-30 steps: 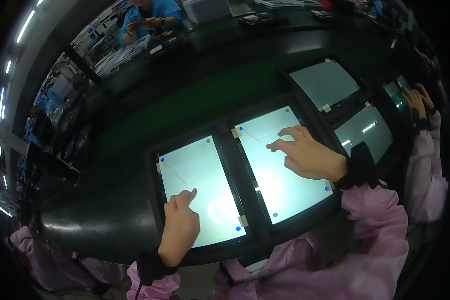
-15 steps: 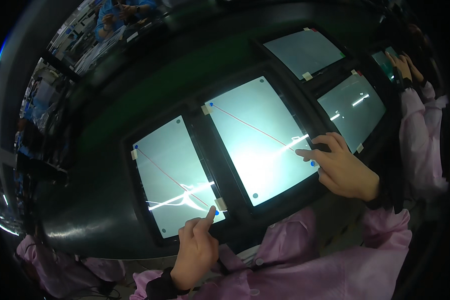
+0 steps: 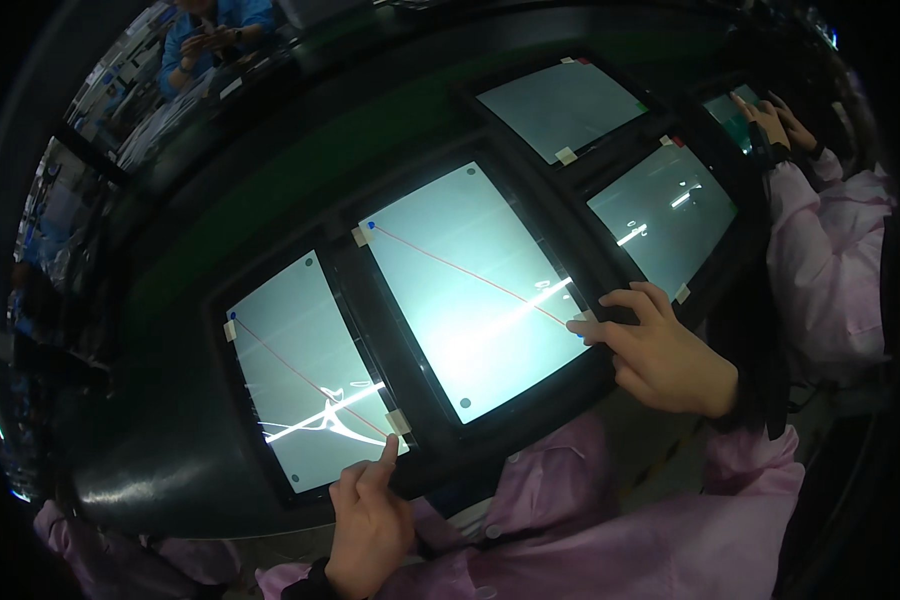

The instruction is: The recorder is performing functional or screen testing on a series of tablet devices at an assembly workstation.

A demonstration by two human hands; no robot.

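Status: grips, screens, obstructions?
Left grip empty, fingertip at left bright screen, lower right. Right grip empty, same at right bright screen. Red line, glare across each.

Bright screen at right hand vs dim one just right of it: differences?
Brightness: the bright screen glows near white; the dim screen is dull grey-green.
Display: the bright screen shows a thin red line running diagonally; none is visible on the dim screen.
Size: the bright screen looks larger in this view than the dim screen.
Shared: both sit in dark surrounds, have pale corner tabs and catch light reflections.
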